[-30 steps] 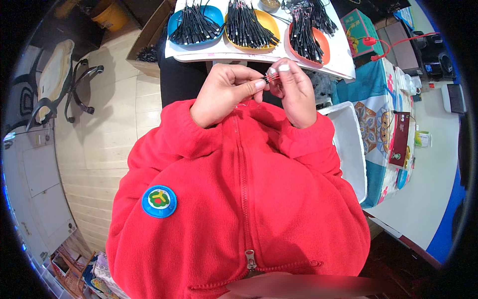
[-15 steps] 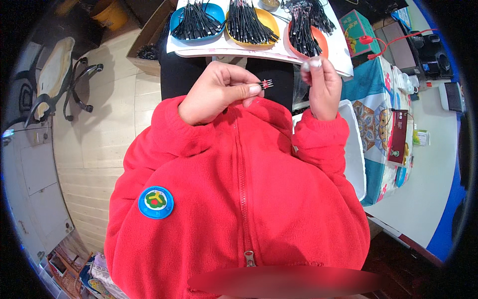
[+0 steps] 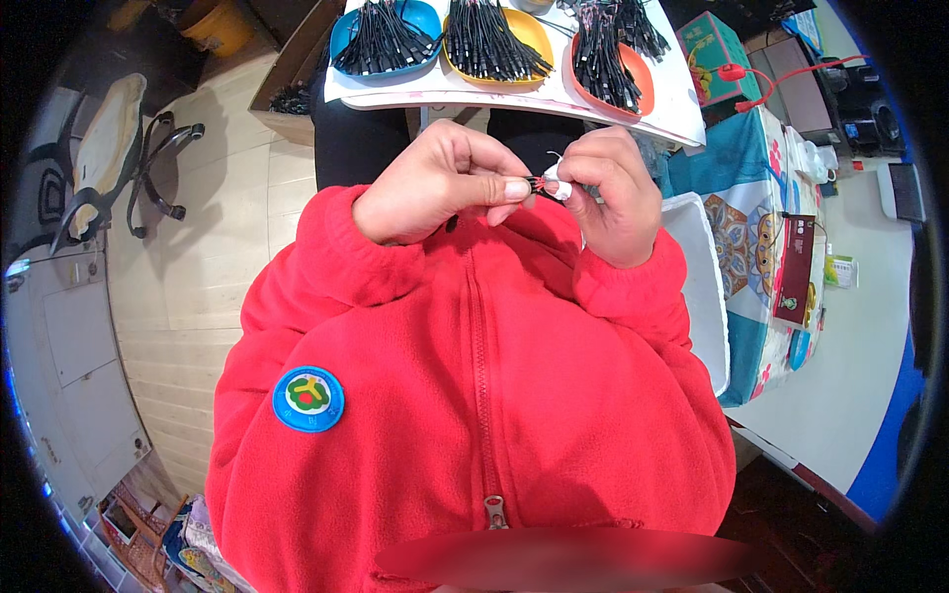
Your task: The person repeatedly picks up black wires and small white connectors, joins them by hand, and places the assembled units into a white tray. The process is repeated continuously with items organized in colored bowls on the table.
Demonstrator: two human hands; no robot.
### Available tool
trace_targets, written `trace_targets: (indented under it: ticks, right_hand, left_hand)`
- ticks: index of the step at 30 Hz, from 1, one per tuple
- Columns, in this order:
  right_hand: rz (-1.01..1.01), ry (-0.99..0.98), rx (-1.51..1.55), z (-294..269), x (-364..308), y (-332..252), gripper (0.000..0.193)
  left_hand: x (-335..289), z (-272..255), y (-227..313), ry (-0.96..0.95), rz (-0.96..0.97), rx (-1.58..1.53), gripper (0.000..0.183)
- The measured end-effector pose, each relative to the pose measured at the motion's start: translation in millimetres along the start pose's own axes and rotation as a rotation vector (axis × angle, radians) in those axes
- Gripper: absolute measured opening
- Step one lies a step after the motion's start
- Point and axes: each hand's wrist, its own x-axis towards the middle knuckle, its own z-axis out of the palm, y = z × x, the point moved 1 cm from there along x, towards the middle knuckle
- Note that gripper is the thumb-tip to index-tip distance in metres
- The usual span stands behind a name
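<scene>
Both hands, left hand (image 3: 435, 188) and right hand (image 3: 608, 193), pinch one small connector piece (image 3: 539, 185) below the orange tray (image 3: 647, 94); heaped trays suggest many remain.

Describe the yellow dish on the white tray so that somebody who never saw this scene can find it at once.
Look at the white tray at the top of the picture, beyond the raised hands. Three shallow dishes of black cable pieces sit in a row on it. The yellow dish is the middle one, between a blue dish on its left and an orange dish on its right.
</scene>
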Motion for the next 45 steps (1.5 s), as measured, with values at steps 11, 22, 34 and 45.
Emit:
trace_targets:
  ticks: [11, 22, 34, 45]
  right_hand:
    - [0.978, 0.060, 1.100, 25.7, -28.5, 3.8, 0.016]
    - [0.153, 0.078, -0.183, 13.2, -13.4, -5.9, 0.007]
    - [0.458, 0.011, 0.204, 4.7, -20.9, -3.5, 0.016]
    - [0.409, -0.027, 0.353, 9.6, -20.4, -9.5, 0.016]
  left_hand:
    - [4.2, 9.8, -2.2, 0.237, 0.864, 1.371, 0.014]
    - [0.0, 12.0, -11.5, 0.350, 0.580, 0.854, 0.014]
    - [-1.4, 3.9, -14.1, 0.283, 0.484, 0.752, 0.012]
    - [-6.4, 1.2, -14.7, 0.092, 0.362, 0.366, 0.011]
